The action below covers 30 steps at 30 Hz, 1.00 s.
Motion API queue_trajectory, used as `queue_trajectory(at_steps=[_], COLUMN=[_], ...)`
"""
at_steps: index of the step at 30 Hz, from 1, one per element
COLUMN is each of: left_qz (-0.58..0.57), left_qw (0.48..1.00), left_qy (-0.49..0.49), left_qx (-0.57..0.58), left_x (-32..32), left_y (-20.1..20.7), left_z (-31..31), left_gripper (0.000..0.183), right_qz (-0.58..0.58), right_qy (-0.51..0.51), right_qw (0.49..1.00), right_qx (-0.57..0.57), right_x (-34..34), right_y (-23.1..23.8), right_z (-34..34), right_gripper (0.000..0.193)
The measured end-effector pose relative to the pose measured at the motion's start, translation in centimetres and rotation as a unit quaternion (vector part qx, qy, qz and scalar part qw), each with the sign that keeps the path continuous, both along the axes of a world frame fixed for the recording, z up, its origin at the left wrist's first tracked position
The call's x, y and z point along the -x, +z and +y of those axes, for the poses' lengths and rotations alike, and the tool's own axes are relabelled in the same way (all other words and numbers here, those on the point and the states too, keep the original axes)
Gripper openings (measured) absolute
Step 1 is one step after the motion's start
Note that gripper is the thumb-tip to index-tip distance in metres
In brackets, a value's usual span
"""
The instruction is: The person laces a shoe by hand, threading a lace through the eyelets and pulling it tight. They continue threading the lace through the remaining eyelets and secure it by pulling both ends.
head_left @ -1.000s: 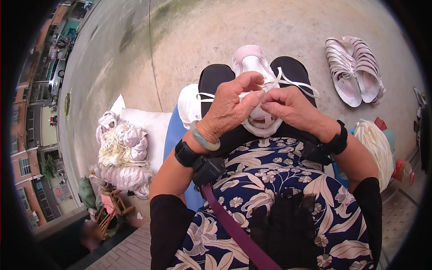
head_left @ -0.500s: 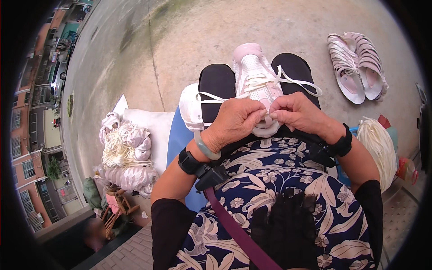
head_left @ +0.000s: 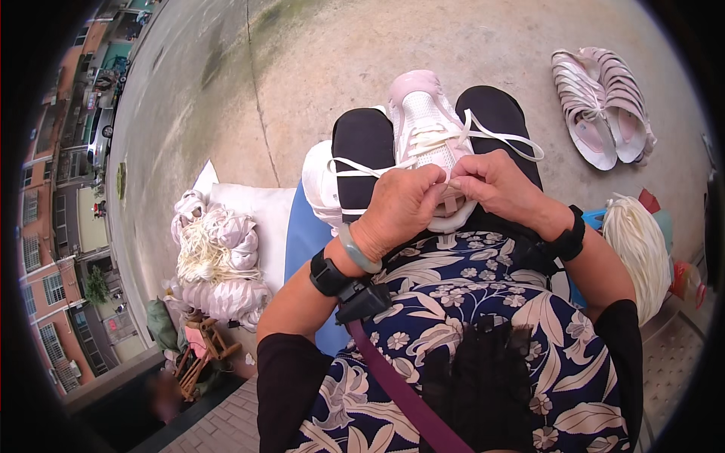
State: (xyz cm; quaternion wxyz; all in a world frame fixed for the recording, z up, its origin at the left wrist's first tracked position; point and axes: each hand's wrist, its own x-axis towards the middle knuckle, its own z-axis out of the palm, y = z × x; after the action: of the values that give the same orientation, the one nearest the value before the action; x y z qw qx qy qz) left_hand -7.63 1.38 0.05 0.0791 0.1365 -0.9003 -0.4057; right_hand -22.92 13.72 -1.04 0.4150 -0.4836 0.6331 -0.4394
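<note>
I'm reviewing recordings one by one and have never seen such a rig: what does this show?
No machine: just a person with a bare left hand and right hand. A wide camera on the person's head looks down, bending straight edges near the rim. A shoe sits between the knees, its laces trailing to both sides. The fingertips nearly meet over it; what they pinch, if anything, is too small to tell. To the left is a heap of pale uppers; to the right, a bundle of cords. Farther off, a pair of uppers lies on the ground.
</note>
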Motion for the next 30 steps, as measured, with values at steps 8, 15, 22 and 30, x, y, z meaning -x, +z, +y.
queue_trajectory(at_steps=[8, 15, 22, 30], left_qz=[0.015, 0.032, -0.010, 0.000], left_qw=[0.943, 0.914, 0.933, 0.968], left_qy=[0.029, -0.035, -0.020, 0.004], left_qx=[0.331, 0.402, 0.360, 0.250], left_x=[0.5, 1.1, 0.9, 1.5], left_y=[-1.0, -1.3, -1.5, -2.2], left_z=[-0.6, -0.8, -0.7, -0.9], left_gripper=[0.008, 0.011, 0.013, 0.012], right_qz=[0.220, 0.298, 0.353, 0.352], right_qy=[-0.105, -0.085, -0.086, -0.080], right_qw=[0.959, 0.938, 0.913, 0.913], right_qx=[0.147, 0.157, 0.186, 0.190], right_x=[-0.1, 0.1, 0.3, 0.5], right_y=[-1.9, -2.3, -2.5, -3.8], right_z=[-0.4, -0.9, -0.9, -1.2], right_gripper=[0.013, 0.023, 0.034, 0.037])
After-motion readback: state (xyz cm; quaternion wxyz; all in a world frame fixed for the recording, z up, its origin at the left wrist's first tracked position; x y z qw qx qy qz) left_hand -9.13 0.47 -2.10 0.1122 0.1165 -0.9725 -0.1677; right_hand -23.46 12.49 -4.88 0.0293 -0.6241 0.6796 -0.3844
